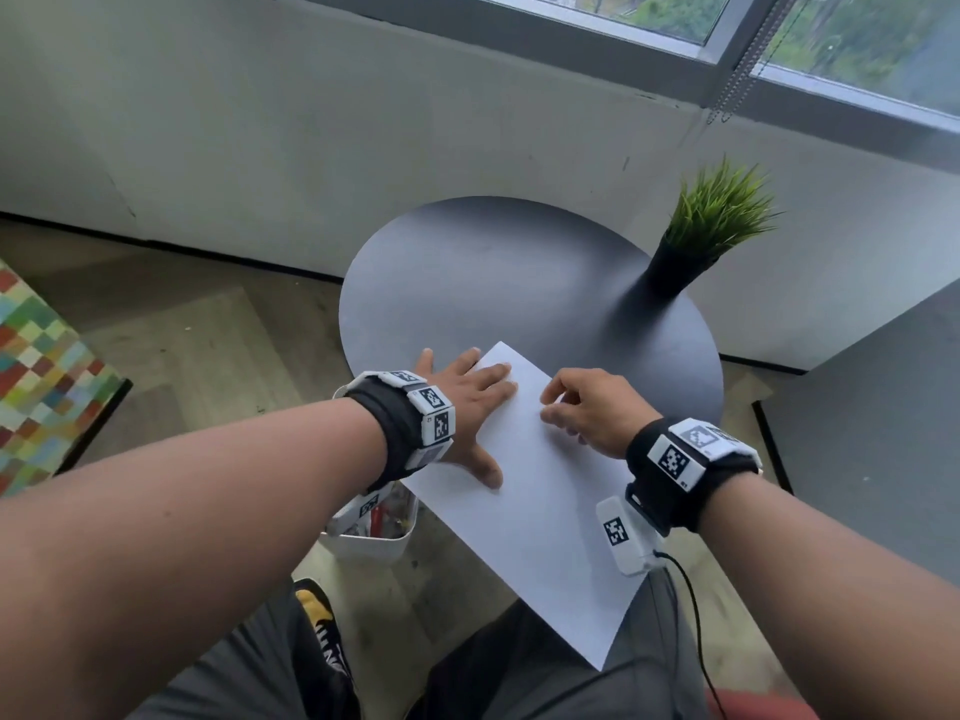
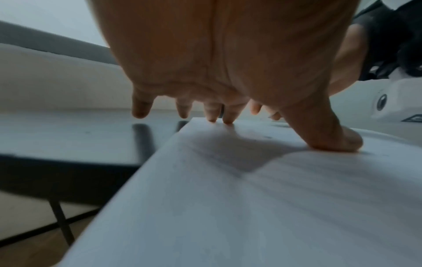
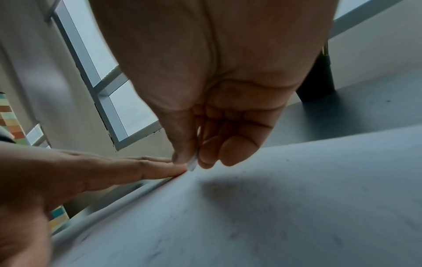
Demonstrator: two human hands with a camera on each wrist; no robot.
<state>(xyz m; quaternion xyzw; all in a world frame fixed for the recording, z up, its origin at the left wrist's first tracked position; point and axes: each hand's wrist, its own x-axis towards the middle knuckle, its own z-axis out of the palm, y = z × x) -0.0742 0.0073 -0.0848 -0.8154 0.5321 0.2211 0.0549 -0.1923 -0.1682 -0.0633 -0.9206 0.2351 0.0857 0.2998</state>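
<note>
A white sheet of paper (image 1: pixel 540 511) lies slanted on a round black table (image 1: pixel 493 272), and its near corner hangs past the table's edge over my lap. My left hand (image 1: pixel 467 402) lies flat on the sheet's left edge, with its fingers straight and spread. The thumb (image 2: pixel 331 137) presses down on the paper (image 2: pixel 251 207). My right hand (image 1: pixel 576 402) is over the sheet's middle with its fingers curled. In the right wrist view its thumb and forefinger pinch a thin white stick-like thing (image 3: pixel 193 162) whose tip touches the paper (image 3: pixel 297 207). What that thing is stays unclear.
A green grass-like plant (image 1: pixel 717 215) in a black pot stands at the table's far right. On the floor under my left wrist is a white bin (image 1: pixel 374 543) with small items. A chequered colourful seat (image 1: pixel 41 376) is at the left and a grey surface (image 1: pixel 883 433) at the right.
</note>
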